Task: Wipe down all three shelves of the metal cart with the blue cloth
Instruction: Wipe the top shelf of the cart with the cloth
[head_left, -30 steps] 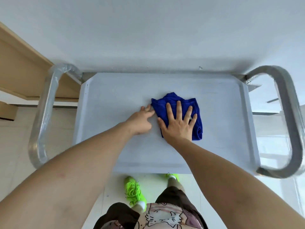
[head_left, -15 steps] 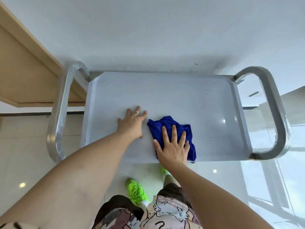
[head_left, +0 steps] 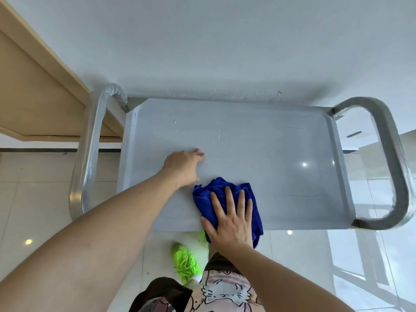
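At 6 o'clock, the right hand [head_left: 231, 221] lies flat, fingers spread, pressing the cloth [head_left: 227, 206] onto the near edge of the cart's [head_left: 382, 154] top shelf [head_left: 270, 154], part hanging over. At 10 o'clock from it, the left hand [head_left: 183, 166] rests open on the shelf. Droplets [head_left: 175, 129] remain toward 12 o'clock, so shelf 1 looks unfinished; the other 2 are not visible.

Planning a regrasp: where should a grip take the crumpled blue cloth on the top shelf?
Probably the bunched far-left fold of the crumpled blue cloth, coming from above. It stands raised and uncovered, while the right hand flattens the rest and the near edge overhangs the grey metal cart shelf.
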